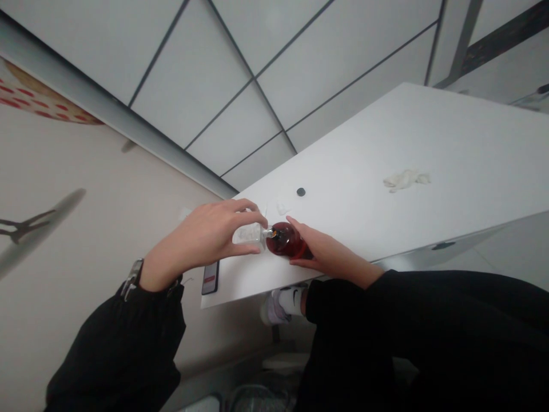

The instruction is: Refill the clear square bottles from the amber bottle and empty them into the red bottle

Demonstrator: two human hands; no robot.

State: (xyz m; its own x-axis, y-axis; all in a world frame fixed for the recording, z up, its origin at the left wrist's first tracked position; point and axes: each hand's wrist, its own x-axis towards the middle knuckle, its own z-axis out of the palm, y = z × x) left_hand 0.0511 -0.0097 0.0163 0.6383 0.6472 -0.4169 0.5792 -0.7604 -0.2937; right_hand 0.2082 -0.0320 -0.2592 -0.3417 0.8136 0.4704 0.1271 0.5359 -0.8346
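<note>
My left hand (210,232) curls its thumb and fingers around a small clear glass-like container (249,234) over the white table (343,189). A narrow shiny neck on that container points right, at the top of a dark red bottle (285,241). Whether neck and bottle touch, I cannot tell. My right hand (319,246) is wrapped around the red bottle from the right side. A small clear piece (282,208) lies on the table just beyond the bottle. Behind it sits a round black disc (301,191), possibly a cap or a cable hole.
A phone (210,278) lies at the table's near left corner. To the right is a crumpled whitish cloth or glove (406,180). White panels (240,114) with dark seams stand behind the table. A shoe (274,309) shows below the near edge.
</note>
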